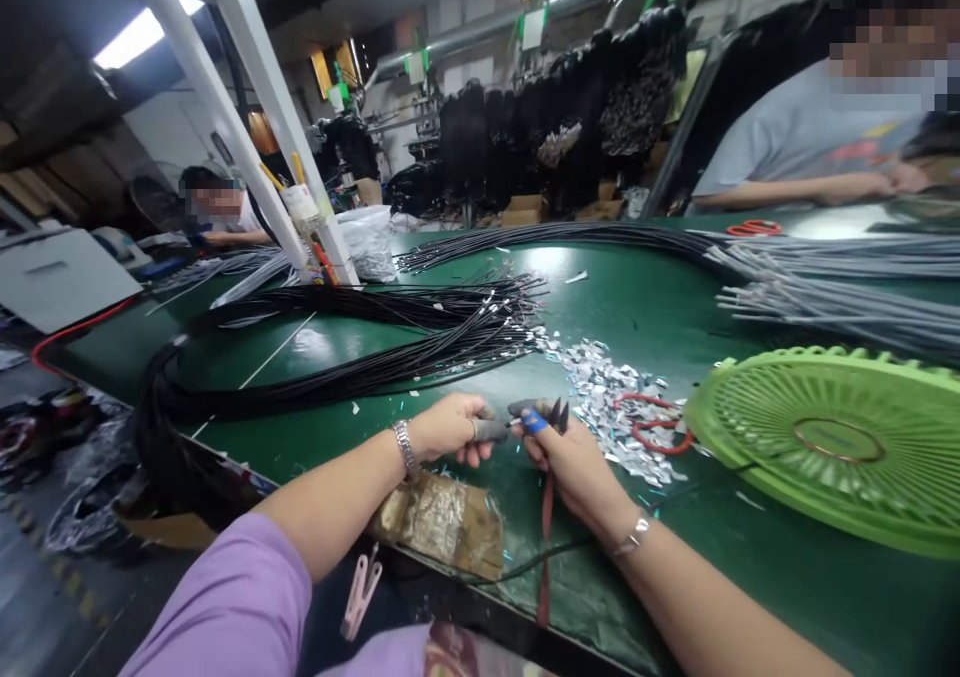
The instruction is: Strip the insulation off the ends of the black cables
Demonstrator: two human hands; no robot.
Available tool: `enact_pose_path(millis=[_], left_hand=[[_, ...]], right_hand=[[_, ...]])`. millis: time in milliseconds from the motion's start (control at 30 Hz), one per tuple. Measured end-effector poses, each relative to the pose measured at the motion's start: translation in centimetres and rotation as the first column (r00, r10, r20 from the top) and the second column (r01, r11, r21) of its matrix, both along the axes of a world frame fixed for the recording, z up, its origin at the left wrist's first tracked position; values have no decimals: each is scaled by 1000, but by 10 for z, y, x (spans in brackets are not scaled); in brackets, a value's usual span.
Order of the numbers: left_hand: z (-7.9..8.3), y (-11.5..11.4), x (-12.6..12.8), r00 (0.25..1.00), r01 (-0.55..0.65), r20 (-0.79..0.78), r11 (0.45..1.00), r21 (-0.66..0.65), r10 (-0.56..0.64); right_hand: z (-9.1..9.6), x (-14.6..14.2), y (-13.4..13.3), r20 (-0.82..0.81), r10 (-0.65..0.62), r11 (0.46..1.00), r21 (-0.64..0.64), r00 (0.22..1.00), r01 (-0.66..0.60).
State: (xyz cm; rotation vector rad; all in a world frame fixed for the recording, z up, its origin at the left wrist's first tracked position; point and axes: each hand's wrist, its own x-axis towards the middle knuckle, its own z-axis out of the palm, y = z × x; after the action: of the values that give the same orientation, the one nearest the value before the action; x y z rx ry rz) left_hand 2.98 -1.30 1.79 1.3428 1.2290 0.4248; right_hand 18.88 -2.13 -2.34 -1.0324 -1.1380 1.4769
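1. As our two hands face each other low over the green table (622,307), the left hand (465,432) has its dark-covered thumb and finger pressed together, pinching what appears to be a thin cable end (514,422).

2. Curled opposite, our right hand (559,447), with blue tape (534,420) around a digit, grips a dark-tipped tool (562,414), its points upward and slightly apart. Whether the red strip (546,547) hanging below is its handle, we cannot tell.

3. For clean work, we judge, our pinch belongs close to the tip, with the piece held steady, the squeeze light and the points aimed away from our fingertips.

4. Small and dark, with a paler tip, the piece sits in the narrow gap between our hands; fingers and blur hide the rest.

5. Just ahead of us, black cables (360,382) sweep leftward in long bundles, many ends pale; beside them spreads a heap of silvery scraps (600,387), red-handled scissors (654,448) lying at its edge.

6. Farther right we see a green slatted cover (787,477), grey cables (840,302) and, across from us, a co-worker (810,147) in a light T-shirt.
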Motion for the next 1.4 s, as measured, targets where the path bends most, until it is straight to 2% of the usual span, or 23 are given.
enact_pose_path(millis=[67,133,233,300,400,533,633,833,1100,1233,1400], left_hand=[[-4,2,-2,996,-69,59,998,14,68],[-8,3,-5,989,-138,68,987,86,132],[-12,2,-10,984,-172,5,941,291,178],[-12,-2,-12,978,-128,-87,870,477,192],[-9,-9,-13,932,9,-268,724,690,244],[-5,-16,-12,850,197,-434,581,789,300],[-5,-19,-11,793,304,-515,521,797,325],[-4,-22,-10,714,425,-600,457,782,362],[-3,-25,-9,669,489,-644,432,758,371],[-3,-25,-9,678,487,-629,410,771,379],[-6,-23,-11,722,447,-598,426,787,348]], right_hand=[[-3,1,-1,46,12,1000,26,999,-13],[-6,3,-3,152,60,993,94,987,-75],[-7,5,-8,314,139,956,206,939,-210],[-6,4,-11,352,169,939,227,921,-259],[-2,1,-15,327,179,953,176,928,-246],[3,-3,-18,209,199,978,13,957,-207],[4,-6,-22,93,202,977,-83,975,-194],[5,-8,-25,-7,193,968,-160,981,-192],[8,-8,-25,-22,187,970,-152,982,-188],[7,-9,-25,-42,196,969,-147,980,-200],[6,-9,-24,-7,165,977,-138,986,-165]])
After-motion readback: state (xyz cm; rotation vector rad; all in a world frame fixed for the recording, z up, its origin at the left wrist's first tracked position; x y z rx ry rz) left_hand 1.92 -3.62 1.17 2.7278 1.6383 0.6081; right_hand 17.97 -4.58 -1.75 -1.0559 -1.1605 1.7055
